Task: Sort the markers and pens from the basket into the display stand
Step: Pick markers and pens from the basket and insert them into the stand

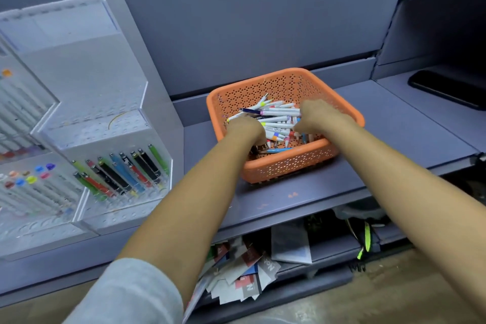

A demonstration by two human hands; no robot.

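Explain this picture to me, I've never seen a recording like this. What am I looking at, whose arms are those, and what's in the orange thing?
There is no machine here. A person wears a camera on the head, so the single picture looks forward and down along their own two bare arms. The left hand and the right hand both reach into an orange basket that stands on a grey shelf. The hands sit among a heap of markers and pens. The fingers are hidden, so I cannot tell whether either hand holds one. At the left stands a clear display stand, with coloured pens already in its slots.
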